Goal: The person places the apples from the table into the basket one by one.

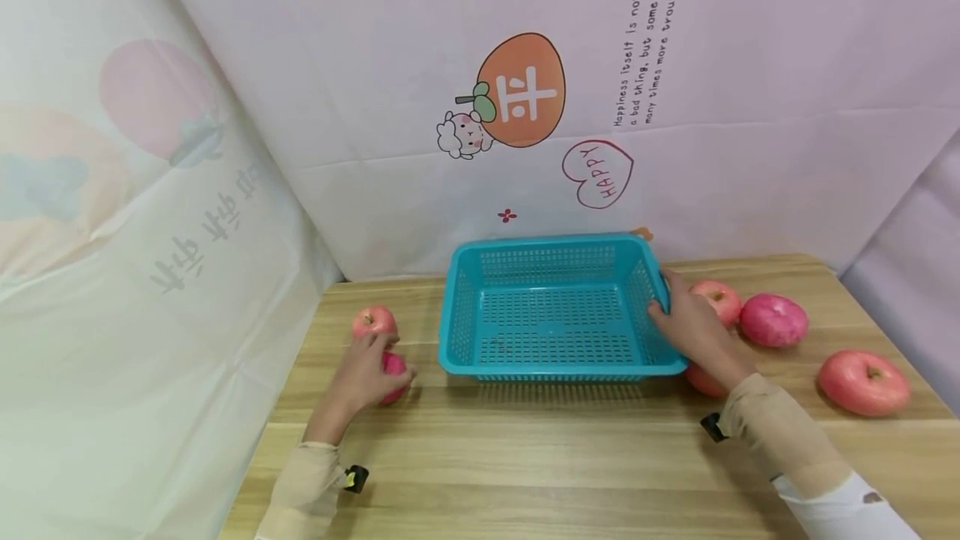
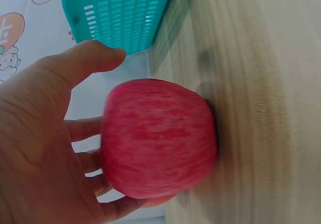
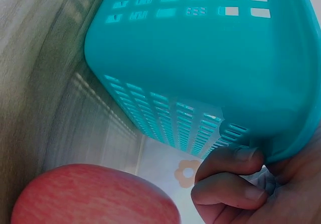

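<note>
Right hand point(image 1: 693, 323) grips the rectangular turquoise plastic basket point(image 1: 555, 370), left hand point(image 1: 366, 369) loosely spread at a round crimson apple point(image 2: 158, 139), likely firm, best cupped left and right!

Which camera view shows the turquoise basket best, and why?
The head view: the turquoise basket's inside and nearly its full rim show, with only the right hand covering some. The left wrist view shows a cropped part of its perforated wall; the right wrist view, a cropped close-up of its outside.

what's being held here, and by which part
The basket, by its right rim, in the right hand. The left hand, thumb clear of its apple, holds nothing.
</note>
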Demonstrator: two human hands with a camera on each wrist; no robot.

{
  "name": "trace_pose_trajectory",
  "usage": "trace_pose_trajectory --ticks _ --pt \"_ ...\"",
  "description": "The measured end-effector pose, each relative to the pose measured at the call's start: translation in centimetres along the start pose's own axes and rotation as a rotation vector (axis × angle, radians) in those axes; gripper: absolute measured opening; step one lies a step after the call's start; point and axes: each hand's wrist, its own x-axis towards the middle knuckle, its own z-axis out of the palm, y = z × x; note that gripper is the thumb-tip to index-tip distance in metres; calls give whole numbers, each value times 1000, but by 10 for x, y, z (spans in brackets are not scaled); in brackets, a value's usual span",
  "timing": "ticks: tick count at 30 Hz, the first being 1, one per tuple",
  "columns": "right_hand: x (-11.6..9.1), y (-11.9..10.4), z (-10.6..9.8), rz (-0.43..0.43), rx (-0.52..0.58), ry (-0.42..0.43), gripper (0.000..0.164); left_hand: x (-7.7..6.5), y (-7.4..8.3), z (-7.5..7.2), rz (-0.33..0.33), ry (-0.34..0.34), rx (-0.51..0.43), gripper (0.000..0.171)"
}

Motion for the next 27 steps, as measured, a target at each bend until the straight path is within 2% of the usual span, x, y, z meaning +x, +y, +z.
trace_pose_trajectory --ticks 4,10,18,27 --pt "1 -1 -1 6 -6 -1 76 -3 -4 4 8 -6 -4 68" --pt "1 -2 -1 8 -11 3 75 -5 -7 9 -22 -40 -3 70" --pt "2 -3 -2 7 -21 3 75 -5 -9 13 -42 -38 -10 64" --pt "1 -3 -1 5 -30 4 74 -6 -7 15 -62 -54 94 68"
